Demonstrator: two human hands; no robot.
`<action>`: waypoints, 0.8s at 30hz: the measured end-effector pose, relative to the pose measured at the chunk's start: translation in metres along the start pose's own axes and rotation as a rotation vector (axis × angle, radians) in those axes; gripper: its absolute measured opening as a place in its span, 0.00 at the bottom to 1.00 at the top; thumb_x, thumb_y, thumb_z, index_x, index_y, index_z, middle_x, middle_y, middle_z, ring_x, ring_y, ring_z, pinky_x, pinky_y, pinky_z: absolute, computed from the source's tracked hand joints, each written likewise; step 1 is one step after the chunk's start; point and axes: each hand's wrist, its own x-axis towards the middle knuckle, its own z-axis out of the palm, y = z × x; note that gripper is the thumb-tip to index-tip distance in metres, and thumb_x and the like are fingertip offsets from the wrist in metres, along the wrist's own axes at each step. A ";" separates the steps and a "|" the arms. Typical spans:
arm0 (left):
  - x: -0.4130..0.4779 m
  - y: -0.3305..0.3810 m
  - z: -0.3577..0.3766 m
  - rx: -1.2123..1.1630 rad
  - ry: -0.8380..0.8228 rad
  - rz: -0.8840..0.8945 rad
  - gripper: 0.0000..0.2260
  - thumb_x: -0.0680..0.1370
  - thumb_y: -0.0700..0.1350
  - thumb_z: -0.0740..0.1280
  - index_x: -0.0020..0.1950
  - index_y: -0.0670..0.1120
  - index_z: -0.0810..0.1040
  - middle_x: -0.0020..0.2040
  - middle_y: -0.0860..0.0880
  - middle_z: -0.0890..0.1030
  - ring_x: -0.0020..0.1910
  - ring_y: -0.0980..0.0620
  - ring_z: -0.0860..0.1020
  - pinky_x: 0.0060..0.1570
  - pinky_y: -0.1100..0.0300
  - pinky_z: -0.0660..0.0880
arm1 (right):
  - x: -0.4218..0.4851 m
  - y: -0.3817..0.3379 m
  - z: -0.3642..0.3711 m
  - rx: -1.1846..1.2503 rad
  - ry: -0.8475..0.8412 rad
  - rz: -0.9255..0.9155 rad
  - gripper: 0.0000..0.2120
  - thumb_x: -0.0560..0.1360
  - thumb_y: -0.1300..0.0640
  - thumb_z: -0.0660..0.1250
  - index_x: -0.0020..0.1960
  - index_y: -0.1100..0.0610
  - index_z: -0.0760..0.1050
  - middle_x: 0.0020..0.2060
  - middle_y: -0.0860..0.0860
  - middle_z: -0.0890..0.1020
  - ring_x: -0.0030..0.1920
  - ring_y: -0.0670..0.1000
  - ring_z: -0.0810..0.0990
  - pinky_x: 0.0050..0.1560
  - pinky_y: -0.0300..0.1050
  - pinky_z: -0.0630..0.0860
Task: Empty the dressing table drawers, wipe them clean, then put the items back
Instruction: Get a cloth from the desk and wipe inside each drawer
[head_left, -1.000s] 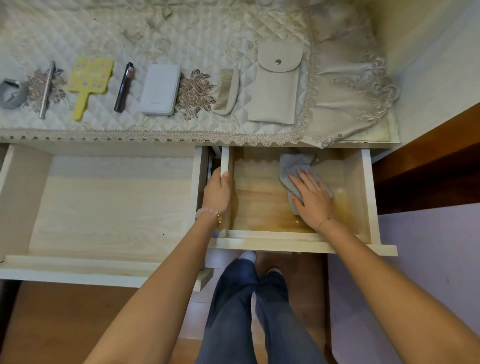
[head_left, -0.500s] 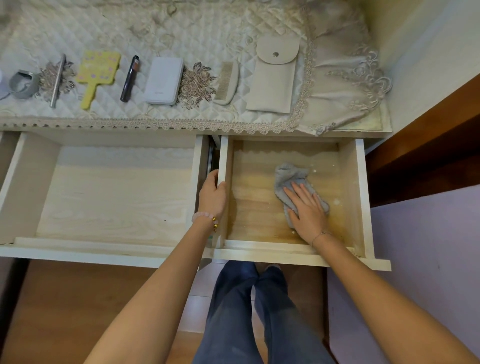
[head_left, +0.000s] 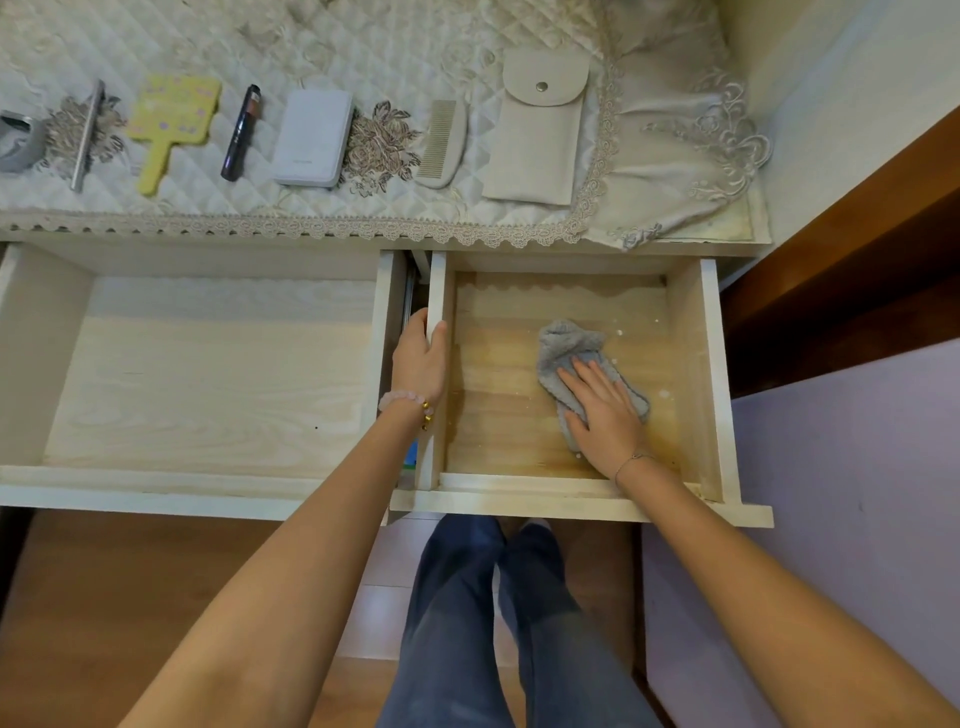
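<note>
Two pale wooden drawers stand pulled out, the wide left drawer (head_left: 208, 374) and the smaller right drawer (head_left: 706, 364). My right hand (head_left: 602, 421) presses flat, fingers straight, on a grey cloth (head_left: 566, 343) on the right drawer's floor. My left hand (head_left: 420, 358) grips the top of that drawer's left wall, thumb inside and fingers outside. On the quilted tabletop lie a yellow hand mirror (head_left: 169, 122), a dark tube (head_left: 241, 132), a white case (head_left: 311, 137), a comb (head_left: 440, 143), a beige pouch (head_left: 537, 130), a metal strip (head_left: 87, 135) and a grey band (head_left: 15, 140).
A lace-edged cover (head_left: 675, 135) hangs bunched at the tabletop's right end. A dark wooden edge (head_left: 841, 249) and a lilac surface (head_left: 841, 467) lie to the right of the drawer. My legs (head_left: 483, 623) stand on the wood floor below the drawers.
My right hand has slid the grey cloth from the back of the right drawer toward its front and middle. My left hand keeps its grip on the drawer wall.
</note>
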 end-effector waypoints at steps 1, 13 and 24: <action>0.004 0.001 0.001 0.004 0.003 0.012 0.16 0.81 0.49 0.55 0.68 0.45 0.68 0.54 0.55 0.70 0.52 0.58 0.69 0.51 0.63 0.63 | 0.001 -0.001 0.001 -0.003 0.011 0.008 0.25 0.79 0.57 0.58 0.74 0.54 0.57 0.75 0.50 0.58 0.76 0.50 0.52 0.75 0.51 0.47; 0.023 -0.015 0.005 0.042 0.009 0.158 0.15 0.81 0.50 0.53 0.67 0.48 0.68 0.58 0.50 0.75 0.54 0.55 0.72 0.51 0.61 0.66 | 0.045 0.009 -0.037 0.253 0.478 0.433 0.19 0.79 0.61 0.55 0.69 0.54 0.68 0.59 0.58 0.78 0.55 0.60 0.77 0.48 0.46 0.72; 0.022 -0.016 0.005 0.010 -0.004 0.153 0.15 0.82 0.49 0.53 0.67 0.48 0.68 0.60 0.49 0.74 0.54 0.54 0.72 0.51 0.60 0.66 | 0.065 0.022 -0.025 -0.088 0.240 0.210 0.27 0.77 0.60 0.59 0.74 0.61 0.57 0.73 0.57 0.62 0.74 0.55 0.58 0.74 0.51 0.53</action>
